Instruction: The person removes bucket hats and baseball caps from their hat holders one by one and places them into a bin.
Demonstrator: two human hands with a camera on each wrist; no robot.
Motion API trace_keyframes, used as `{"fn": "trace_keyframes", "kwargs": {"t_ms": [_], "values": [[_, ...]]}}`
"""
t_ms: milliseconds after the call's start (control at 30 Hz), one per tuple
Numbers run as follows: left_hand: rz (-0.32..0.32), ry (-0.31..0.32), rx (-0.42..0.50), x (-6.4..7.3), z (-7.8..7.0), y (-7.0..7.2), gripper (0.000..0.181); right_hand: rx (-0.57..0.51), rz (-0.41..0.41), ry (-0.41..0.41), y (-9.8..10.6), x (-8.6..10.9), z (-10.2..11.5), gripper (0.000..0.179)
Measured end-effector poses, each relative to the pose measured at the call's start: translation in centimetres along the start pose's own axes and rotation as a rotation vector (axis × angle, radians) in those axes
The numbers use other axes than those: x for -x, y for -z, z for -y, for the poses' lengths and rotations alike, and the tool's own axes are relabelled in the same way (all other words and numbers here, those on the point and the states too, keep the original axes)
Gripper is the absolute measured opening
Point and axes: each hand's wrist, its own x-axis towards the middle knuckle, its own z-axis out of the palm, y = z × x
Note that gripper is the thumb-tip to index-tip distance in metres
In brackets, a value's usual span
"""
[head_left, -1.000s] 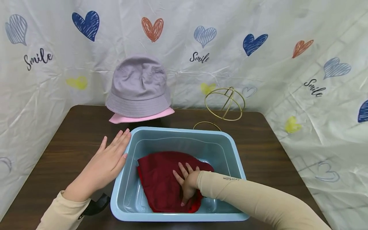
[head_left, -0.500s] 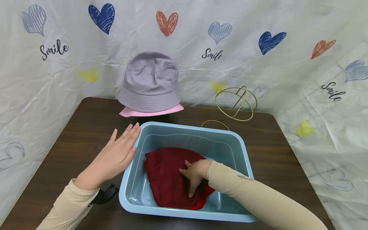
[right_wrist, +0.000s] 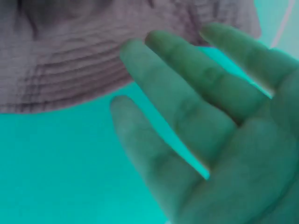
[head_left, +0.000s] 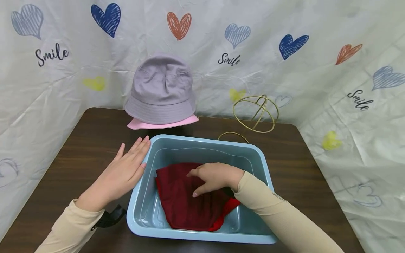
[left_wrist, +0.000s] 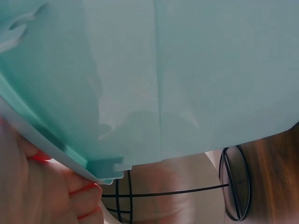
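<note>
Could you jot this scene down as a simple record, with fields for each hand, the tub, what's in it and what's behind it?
Left hand: left hand with straight fingers against the tub's left rim
Right hand: right hand over the fabric, fingers extended, gripping nothing; contact unclear
Container: light blue tub on a dark wooden table
Contents: dark red fabric with a brighter red edge
Behind, left: lavender bucket hat above a pink brim
Behind, right: gold wire frame
Backdrop: white sheet with hearts and "Smile"

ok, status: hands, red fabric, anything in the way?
Left hand at blue bin rim. Right hand over dark-red fabric, contact unclear. Fabric lies inside bin. No obstruction visible.
</note>
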Motion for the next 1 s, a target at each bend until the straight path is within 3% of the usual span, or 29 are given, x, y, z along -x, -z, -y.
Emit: {"fn": "trace_keyframes", "kwargs": {"t_ms": [200,467,700,833,1000], "values": [[-0.025,-0.005,-0.017,0.7,0.4,0.5,0.059,0.035,-0.14,0.037,1.4,0.5,0.4,0.052],[0.01,0.001,-0.03,0.0,0.3,0.4,0.06,0.0,-0.341,0.08,3.7,2.1,-0.2,0.042],[0.028,0.018,-0.032,-0.1,0.0,0.0,0.059,-0.081,-0.556,0.041,5.4,2.4,-0.9,0.035],[0.02,0.022,-0.028,0.3,0.0,0.0,0.059,-0.145,-0.623,0.026,6.8,1.7,-1.4,0.03],[-0.004,0.024,-0.042,0.5,0.1,0.0,0.059,-0.187,-0.648,0.008,8.9,0.6,-2.5,0.029]]}}
